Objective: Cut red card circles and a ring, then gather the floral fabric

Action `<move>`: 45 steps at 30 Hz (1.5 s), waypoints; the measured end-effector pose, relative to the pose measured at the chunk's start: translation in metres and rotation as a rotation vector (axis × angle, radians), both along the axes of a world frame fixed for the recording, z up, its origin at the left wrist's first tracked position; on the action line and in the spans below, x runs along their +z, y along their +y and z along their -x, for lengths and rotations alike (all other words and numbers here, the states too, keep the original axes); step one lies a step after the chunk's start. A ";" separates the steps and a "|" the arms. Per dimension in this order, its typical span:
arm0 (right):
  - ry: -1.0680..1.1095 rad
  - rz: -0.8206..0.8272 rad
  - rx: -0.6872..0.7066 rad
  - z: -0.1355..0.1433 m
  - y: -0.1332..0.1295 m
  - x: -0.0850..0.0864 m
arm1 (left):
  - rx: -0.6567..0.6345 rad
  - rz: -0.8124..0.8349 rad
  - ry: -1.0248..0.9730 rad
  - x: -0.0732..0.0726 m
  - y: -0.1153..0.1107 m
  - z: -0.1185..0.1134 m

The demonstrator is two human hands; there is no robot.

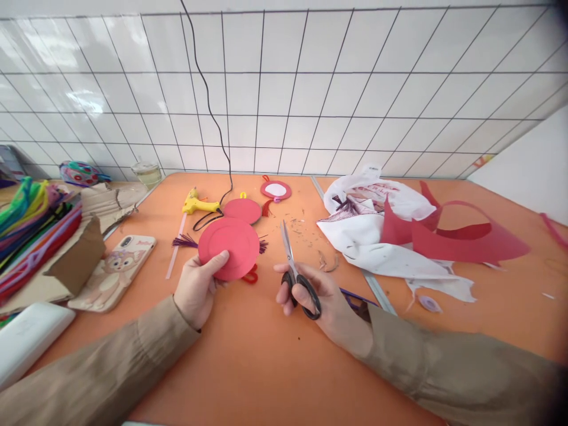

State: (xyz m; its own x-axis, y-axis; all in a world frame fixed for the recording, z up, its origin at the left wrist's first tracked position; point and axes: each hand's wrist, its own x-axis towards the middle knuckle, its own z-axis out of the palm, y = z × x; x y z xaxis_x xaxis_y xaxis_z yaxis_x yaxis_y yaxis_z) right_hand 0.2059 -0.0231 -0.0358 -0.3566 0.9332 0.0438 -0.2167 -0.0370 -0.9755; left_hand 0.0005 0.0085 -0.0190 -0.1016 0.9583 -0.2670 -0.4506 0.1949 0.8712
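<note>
My left hand (199, 290) pinches the lower edge of a round red paper disc (233, 245), thumb on its face. Purple tassel threads (184, 241) stick out at the disc's left, with more at its right. A red loop (251, 276) shows under its lower right edge. In my right hand (317, 296) is a pair of scissors (290, 260) with black handles, fingers through the loops and blades closed, pointing up and away. The scissors are apart from the disc. Behind the disc lies another red disc (242, 210) with a yellow loop.
A yellow glue gun (197, 203) with a black cord lies back left beside a glue stick (175, 251). Pipe cleaners (35, 236), a phone (118, 269) and a white power bank (33, 337) sit left. White plastic bag (399, 201) and red paper scraps (461, 245) lie right; a red-rimmed ornament (276, 189) lies at the back.
</note>
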 end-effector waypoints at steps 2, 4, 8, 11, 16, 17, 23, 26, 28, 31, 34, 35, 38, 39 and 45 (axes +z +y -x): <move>-0.001 -0.021 0.029 -0.001 -0.003 0.002 | 0.010 -0.021 0.032 0.000 -0.001 -0.001; 0.011 -0.033 0.079 -0.003 -0.007 0.004 | 0.009 -0.031 0.051 0.000 -0.002 -0.002; 0.066 0.007 0.199 -0.003 -0.016 0.009 | 0.011 -0.030 0.082 0.002 -0.003 -0.003; 0.094 0.086 0.251 -0.001 -0.020 0.012 | -0.007 -0.029 0.099 0.001 -0.003 -0.003; 0.160 0.164 0.348 0.001 -0.026 0.011 | 0.011 0.004 0.091 0.002 -0.006 -0.003; 0.168 0.168 0.357 0.001 -0.027 0.010 | 0.011 0.009 0.084 0.002 -0.006 -0.004; 0.196 0.196 0.354 0.003 -0.034 0.007 | -0.038 -0.011 0.052 0.001 -0.008 -0.005; 0.193 0.223 0.335 0.003 -0.035 0.007 | -0.046 -0.015 0.044 -0.001 -0.007 -0.006; 0.189 0.225 0.314 0.004 -0.034 0.009 | -0.051 -0.018 0.034 -0.002 -0.007 -0.006; 0.129 0.201 0.240 0.005 -0.032 0.010 | -0.062 -0.020 0.015 -0.002 -0.006 -0.007; 0.048 0.173 0.127 0.006 -0.026 0.010 | -0.099 0.003 0.021 -0.002 -0.007 -0.008; 0.031 0.171 0.095 0.007 -0.024 0.009 | -0.114 0.014 0.029 -0.002 -0.007 -0.008; 0.014 0.161 0.026 0.007 -0.019 0.008 | -0.147 0.032 0.054 -0.002 -0.009 -0.008; 0.014 0.148 0.017 0.007 -0.018 0.009 | -0.153 0.033 0.060 -0.001 -0.009 -0.008; 0.001 0.117 0.047 0.006 -0.020 0.008 | -0.183 0.007 0.115 -0.002 -0.012 -0.007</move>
State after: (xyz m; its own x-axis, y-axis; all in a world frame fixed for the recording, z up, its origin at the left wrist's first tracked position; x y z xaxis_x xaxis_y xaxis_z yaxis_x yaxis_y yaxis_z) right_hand 0.2002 -0.0432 -0.0275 -0.3997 0.9144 -0.0645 -0.2128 -0.1610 -0.9637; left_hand 0.0078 -0.0036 -0.0208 0.0436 0.9618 -0.2701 -0.3052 0.2703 0.9131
